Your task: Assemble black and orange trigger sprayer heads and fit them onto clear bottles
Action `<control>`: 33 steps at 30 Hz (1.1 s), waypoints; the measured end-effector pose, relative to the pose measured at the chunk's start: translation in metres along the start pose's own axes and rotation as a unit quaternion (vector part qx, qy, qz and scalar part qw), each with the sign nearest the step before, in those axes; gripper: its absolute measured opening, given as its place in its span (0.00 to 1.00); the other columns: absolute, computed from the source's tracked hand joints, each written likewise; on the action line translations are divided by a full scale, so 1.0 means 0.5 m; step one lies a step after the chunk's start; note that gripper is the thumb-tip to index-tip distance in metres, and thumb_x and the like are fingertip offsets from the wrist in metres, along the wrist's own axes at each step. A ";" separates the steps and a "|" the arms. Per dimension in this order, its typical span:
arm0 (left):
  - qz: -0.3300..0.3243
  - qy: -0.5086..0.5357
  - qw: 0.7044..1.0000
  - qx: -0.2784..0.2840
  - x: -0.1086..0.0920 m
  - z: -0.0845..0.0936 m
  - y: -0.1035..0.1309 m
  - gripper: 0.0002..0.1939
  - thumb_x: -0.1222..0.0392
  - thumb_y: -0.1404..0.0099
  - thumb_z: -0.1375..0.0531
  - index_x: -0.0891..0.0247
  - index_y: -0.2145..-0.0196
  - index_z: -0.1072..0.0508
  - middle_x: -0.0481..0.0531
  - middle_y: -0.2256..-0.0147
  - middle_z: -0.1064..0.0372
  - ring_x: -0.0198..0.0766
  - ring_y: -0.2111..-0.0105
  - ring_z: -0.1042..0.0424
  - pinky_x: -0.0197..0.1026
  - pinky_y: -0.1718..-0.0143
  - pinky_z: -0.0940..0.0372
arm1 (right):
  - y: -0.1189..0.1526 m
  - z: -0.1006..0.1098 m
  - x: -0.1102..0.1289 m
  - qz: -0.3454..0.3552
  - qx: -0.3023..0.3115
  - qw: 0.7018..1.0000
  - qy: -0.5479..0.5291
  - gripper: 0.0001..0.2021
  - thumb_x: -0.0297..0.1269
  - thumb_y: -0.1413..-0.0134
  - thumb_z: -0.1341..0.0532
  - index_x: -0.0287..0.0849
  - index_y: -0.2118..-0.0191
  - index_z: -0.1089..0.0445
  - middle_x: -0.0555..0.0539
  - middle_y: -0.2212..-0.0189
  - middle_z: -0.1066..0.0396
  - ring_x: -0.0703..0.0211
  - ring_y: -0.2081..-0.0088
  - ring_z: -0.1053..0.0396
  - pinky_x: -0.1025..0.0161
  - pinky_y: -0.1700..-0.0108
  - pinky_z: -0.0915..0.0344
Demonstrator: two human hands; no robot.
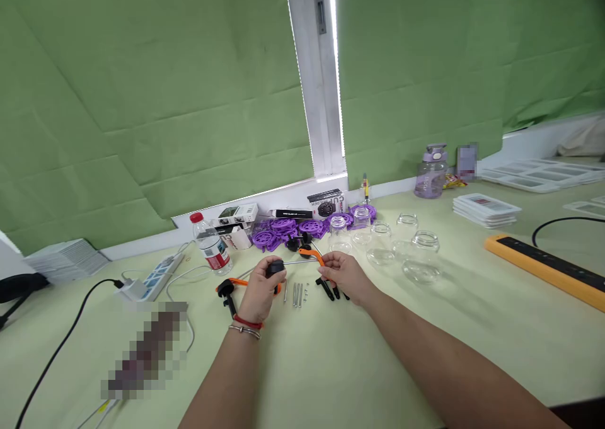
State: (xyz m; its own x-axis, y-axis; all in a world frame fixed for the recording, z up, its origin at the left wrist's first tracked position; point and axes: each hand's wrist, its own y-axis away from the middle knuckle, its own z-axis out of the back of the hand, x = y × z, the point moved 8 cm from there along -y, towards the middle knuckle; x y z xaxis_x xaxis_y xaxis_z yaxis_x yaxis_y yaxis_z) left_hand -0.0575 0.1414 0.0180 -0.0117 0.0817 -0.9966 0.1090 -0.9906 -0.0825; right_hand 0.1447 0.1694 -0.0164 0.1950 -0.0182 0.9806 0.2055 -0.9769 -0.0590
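My left hand (258,295) is closed around a black round part (275,267), held just above the table. Between the thumb and fingers of my right hand (348,275) is an orange curved piece (309,252), its free end pointing left. Several long metal screws (297,295) and small nuts (305,292) lie between my hands. Black pieces (326,289) rest under my right fingers, partly hidden. Beside my left wrist sits a black and orange part (227,289). More black parts (302,243) lie beyond my hands, near a thin metal rod (297,263).
Purple wheel-like pieces (283,227) and boxes (236,237) line the back. Several clear glass jars (422,259) stand to the right, a red-capped bottle (211,246) to the left. A white power strip (163,271), an orange bar (548,270) and cables flank the work area.
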 end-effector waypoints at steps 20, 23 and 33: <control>-0.038 0.090 0.989 0.108 0.004 -0.078 0.050 0.25 0.61 0.50 0.33 0.62 0.53 0.31 0.55 0.54 0.32 0.39 0.57 0.32 0.40 0.55 0.39 | 0.025 -0.050 0.022 0.021 0.081 0.996 -0.041 0.17 0.40 0.65 0.30 0.39 0.66 0.29 0.52 0.77 0.32 0.70 0.80 0.42 0.69 0.79 0.44; -0.060 0.093 0.985 0.135 -0.004 -0.086 0.056 0.22 0.61 0.48 0.34 0.61 0.55 0.32 0.54 0.56 0.32 0.38 0.58 0.33 0.39 0.57 0.39 | 0.030 -0.052 0.017 0.012 0.080 0.996 -0.031 0.18 0.41 0.65 0.30 0.39 0.66 0.30 0.53 0.78 0.34 0.70 0.80 0.43 0.69 0.79 0.46; 0.015 0.208 0.967 0.149 -0.012 -0.098 0.072 0.27 0.41 0.39 0.47 0.67 0.55 0.31 0.57 0.66 0.31 0.35 0.72 0.34 0.40 0.68 0.39 | 0.041 -0.065 0.018 -0.008 0.117 0.993 -0.028 0.17 0.41 0.63 0.30 0.41 0.66 0.32 0.56 0.81 0.38 0.71 0.80 0.46 0.70 0.78 0.51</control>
State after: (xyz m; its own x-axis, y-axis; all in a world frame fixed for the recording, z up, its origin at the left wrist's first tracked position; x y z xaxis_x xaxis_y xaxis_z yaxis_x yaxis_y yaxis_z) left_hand -0.0050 0.1106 0.0207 0.3938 0.0280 -0.9188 -0.1881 -0.9759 -0.1104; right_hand 0.1195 0.1421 -0.0026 0.2414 0.0155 0.9703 0.4245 -0.9008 -0.0912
